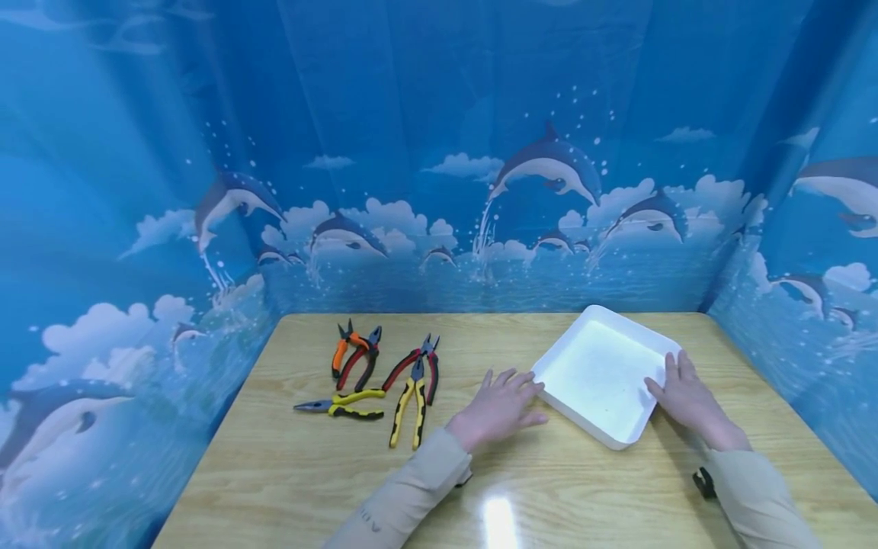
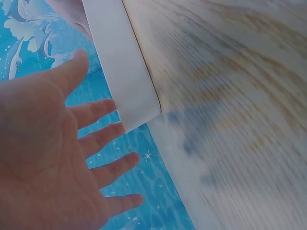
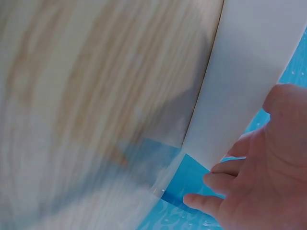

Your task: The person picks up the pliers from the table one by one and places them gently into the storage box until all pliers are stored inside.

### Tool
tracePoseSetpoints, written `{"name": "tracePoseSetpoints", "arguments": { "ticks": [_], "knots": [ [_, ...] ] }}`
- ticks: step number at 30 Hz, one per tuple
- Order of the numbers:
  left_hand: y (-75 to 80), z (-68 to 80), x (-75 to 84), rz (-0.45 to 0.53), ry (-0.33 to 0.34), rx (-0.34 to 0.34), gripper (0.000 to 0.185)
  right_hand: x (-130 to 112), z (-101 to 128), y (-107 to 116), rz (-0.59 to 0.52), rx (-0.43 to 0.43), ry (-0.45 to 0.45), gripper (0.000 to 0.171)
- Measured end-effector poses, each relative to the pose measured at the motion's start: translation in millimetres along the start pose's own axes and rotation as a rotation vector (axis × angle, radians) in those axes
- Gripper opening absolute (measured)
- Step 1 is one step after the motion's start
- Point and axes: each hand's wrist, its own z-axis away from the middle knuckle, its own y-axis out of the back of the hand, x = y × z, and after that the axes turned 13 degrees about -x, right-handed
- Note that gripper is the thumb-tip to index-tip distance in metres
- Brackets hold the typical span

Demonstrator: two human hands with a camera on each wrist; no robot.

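Bright, glary tabletop [image 1: 501, 518]; blurred wrist views

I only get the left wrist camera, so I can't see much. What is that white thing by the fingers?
Observer: A square white tray with nothing in it.
Operator: Where is the other hand?
Observer: The right hand lies flat on the tray's right rim, opposite the left hand.
Operator: Is anything else on the table?
Observer: Several pliers lie to the left of the left hand, not touching it.
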Motion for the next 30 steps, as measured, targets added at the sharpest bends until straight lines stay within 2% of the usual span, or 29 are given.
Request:
{"name": "tracePoseSetpoints", "arguments": {
  "ticks": [15,30],
  "knots": [
    [-0.2,17.4,-2.9,0.001,-0.006,0.007,0.062,-9.9,-4.7,-5.9,0.088,0.025,0.008,0.081],
    [-3.2,28.3,-2.8,0.0,0.002,0.002,0.064,-18.4,-4.9,-6.9,0.101,0.026,0.037,0.08]
  ]
}}
